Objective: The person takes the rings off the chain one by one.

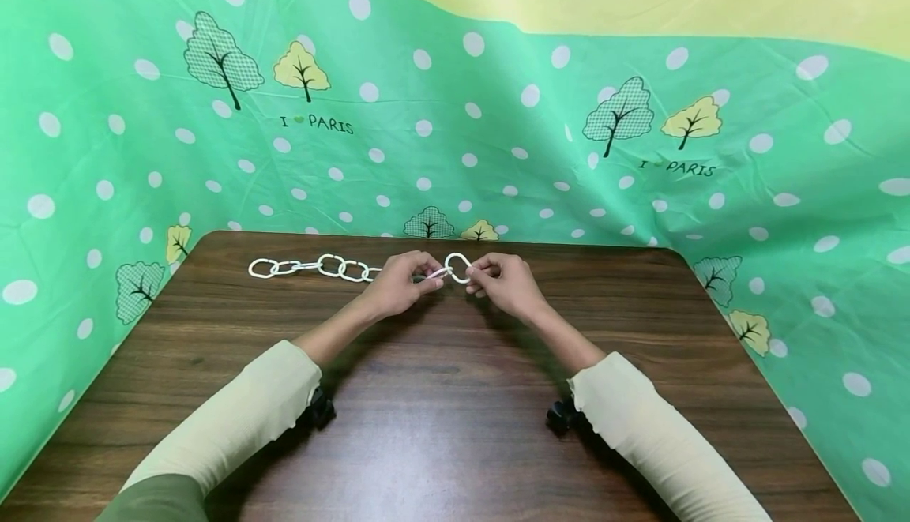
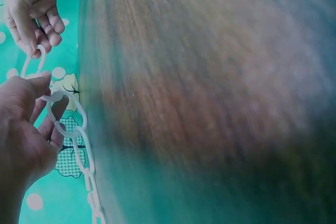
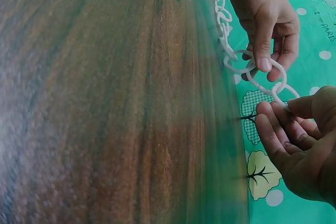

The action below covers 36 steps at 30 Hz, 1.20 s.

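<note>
A white chain (image 1: pixel 353 270) of large oval links stretches along the far part of the table, its left end lying on the wood. My left hand (image 1: pixel 400 283) pinches a link near the chain's right end between thumb and fingers. Beside it, my right hand (image 1: pixel 508 283) pinches the last link (image 1: pixel 456 257), which stands up between the two hands. In the right wrist view this end link (image 3: pixel 287 94) hooks through the link held by the left hand (image 3: pixel 270 30). The left wrist view shows more links (image 2: pixel 84 150) trailing down from the left hand (image 2: pixel 26 124).
The dark wooden table (image 1: pixel 426 427) has its far edge just behind the chain. A green cloth (image 1: pixel 398 151) with white dots and printed trees hangs behind and along both sides. Black wrist mounts (image 1: pixel 321 410) sit under both cream sleeves (image 1: pixel 235 411).
</note>
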Available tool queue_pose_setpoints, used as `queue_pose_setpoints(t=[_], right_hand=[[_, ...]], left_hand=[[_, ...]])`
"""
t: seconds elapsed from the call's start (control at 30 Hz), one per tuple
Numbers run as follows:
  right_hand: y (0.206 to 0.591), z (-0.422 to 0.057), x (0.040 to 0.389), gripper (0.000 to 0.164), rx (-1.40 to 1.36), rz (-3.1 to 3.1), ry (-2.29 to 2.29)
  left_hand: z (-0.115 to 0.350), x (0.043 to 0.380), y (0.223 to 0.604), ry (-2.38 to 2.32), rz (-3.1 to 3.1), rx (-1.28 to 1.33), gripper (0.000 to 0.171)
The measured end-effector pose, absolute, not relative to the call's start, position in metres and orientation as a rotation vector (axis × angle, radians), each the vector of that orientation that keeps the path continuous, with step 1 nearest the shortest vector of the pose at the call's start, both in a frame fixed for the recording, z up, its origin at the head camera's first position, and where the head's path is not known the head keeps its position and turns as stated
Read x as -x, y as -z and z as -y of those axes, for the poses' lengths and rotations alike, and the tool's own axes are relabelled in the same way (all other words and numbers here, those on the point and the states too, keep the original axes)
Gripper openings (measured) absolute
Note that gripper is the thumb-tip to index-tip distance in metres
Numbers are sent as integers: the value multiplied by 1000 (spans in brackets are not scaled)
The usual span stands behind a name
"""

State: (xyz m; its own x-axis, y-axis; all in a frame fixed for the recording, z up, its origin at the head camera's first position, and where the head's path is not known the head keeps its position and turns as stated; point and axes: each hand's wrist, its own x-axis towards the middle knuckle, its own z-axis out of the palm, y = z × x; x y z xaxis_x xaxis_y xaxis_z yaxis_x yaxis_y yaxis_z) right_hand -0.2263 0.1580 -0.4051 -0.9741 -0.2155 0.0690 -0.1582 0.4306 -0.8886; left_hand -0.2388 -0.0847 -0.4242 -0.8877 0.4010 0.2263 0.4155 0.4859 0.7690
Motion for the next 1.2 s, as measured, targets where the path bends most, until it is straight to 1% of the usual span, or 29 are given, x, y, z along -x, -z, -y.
queue_pose_setpoints(t=[0.2,0.4,0.5,0.9,1.2], right_hand=[[406,-158,229,20,285,-2534,1702],[403,-156,229,28,205,-2438,1757],[402,-154,230,29,161,-2402,1779],[400,-151,231,27,19,-2314,1809],[401,-152,229,21,-57,-2307,1796]], left_hand=[[85,241,425,1308,2662,740,19],[86,242,425,1244,2633,754,19],[86,241,424,1223,2631,775,20],[83,239,421,1180,2639,784,18],[79,236,418,1172,2651,799,17]])
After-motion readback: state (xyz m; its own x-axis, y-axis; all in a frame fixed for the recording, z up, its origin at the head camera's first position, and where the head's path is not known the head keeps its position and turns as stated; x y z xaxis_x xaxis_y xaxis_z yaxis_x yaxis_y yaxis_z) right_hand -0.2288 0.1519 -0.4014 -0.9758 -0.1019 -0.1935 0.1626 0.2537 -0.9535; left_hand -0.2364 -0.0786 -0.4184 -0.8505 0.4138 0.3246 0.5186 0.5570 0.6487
